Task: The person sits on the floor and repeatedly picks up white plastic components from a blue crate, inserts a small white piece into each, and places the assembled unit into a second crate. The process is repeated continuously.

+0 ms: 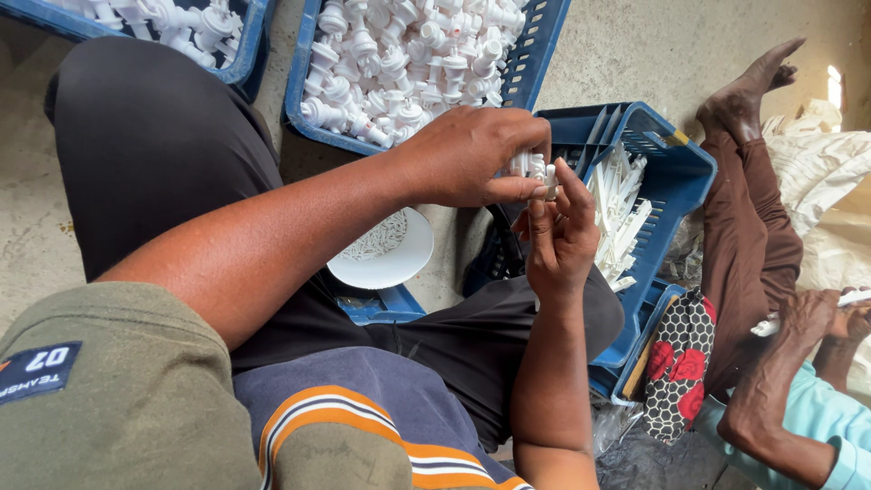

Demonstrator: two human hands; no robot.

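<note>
left hand (472, 154) pinching small white plastic piece (529, 164) steady | right hand (558, 238) fingertips closing on its tip, fitting | far blue crate (535, 68) supplying parts

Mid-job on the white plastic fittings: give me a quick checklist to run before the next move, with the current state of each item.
1. Left hand grips a small white plastic fitting: ok.
2. Right hand fingertips meet that fitting from below: ok.
3. Parts fully seated together: cannot tell, fingers cover the joint.
4. Blue plastic crate of white pump-like pieces stocked ahead: ok.
5. Blue slotted crate of thin white plastic tubes stocked beside the right hand: ok.
6. Round white bowl of tiny pieces uncovered under the left forearm: ok.
</note>
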